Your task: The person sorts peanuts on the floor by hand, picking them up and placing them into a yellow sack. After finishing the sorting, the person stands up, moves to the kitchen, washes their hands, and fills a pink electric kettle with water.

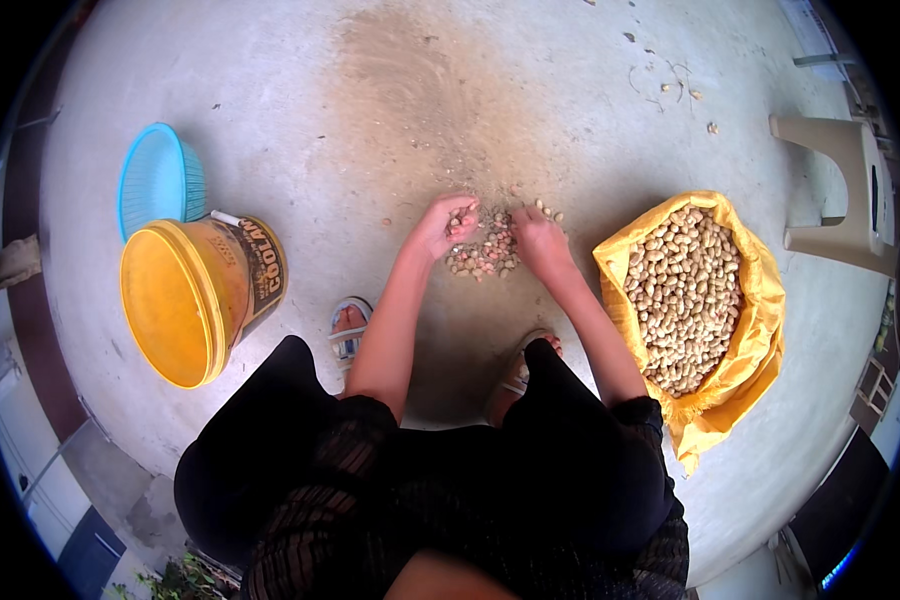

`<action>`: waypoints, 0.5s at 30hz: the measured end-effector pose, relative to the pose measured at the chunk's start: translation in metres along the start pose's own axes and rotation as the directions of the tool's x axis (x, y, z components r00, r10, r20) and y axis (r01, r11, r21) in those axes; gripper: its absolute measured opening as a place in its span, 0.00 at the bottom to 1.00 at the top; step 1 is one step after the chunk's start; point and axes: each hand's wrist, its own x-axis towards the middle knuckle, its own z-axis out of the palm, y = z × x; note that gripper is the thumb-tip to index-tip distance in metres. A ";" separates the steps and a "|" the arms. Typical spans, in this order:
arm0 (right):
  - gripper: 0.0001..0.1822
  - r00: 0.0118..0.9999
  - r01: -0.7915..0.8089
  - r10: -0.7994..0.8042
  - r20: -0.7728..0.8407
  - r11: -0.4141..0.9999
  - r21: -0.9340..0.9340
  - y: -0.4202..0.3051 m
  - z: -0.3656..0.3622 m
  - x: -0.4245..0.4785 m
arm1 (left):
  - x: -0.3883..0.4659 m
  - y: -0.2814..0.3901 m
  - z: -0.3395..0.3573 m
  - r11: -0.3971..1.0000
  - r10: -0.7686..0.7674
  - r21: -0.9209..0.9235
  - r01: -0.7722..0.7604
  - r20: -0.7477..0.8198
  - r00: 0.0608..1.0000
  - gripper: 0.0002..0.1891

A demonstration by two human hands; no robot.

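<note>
A small heap of peanuts [487, 253], some in the shell and some pinkish kernels, lies on the concrete floor before me. At its left edge my left hand [450, 223] is curled palm up around several peanuts. My right hand [538, 234] is at the right edge of the heap, back of the hand up, fingers bent down; whether it holds anything is hidden. To the right stands an open yellow woven sack [761, 289] filled with unshelled peanuts [682, 300].
At left a yellow plastic bucket [172, 304] with a dark printed band lies tilted, its mouth facing me, against a blue plastic basket [157, 180]. A beige plastic stool [832, 225] is at far right. Brown dirt [420, 82] marks the floor ahead. My sandalled feet flank the near floor.
</note>
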 end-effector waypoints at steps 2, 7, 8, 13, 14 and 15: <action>0.08 0.999 -0.037 0.037 0.007 0.999 0.038 0.004 0.000 -0.002 | -0.003 -0.004 -0.001 0.998 -0.016 -0.054 0.016 0.010 1.000 0.09; 0.09 0.990 0.001 0.054 -0.131 0.922 0.388 -0.028 -0.025 -0.007 | -0.011 -0.002 0.041 0.990 -0.143 -0.051 0.135 -0.224 0.964 0.13; 0.09 0.986 0.059 0.021 -0.166 0.886 0.460 -0.036 -0.031 -0.007 | -0.011 -0.005 0.047 0.986 -0.154 -0.091 0.137 -0.229 0.961 0.14; 0.17 0.945 -0.158 0.165 -0.281 0.986 0.048 0.003 -0.034 -0.006 | 0.006 -0.015 0.043 0.984 -0.159 -0.118 0.131 -0.265 0.951 0.16; 0.17 0.935 -0.241 0.232 -0.269 0.970 -0.002 0.021 -0.022 -0.010 | 0.013 -0.016 0.034 0.982 -0.153 -0.140 0.125 -0.216 0.964 0.16; 0.18 0.919 -0.321 0.298 -0.258 0.946 -0.052 0.025 -0.021 -0.010 | 0.015 -0.012 0.029 0.979 -0.147 -0.165 0.120 -0.167 0.975 0.16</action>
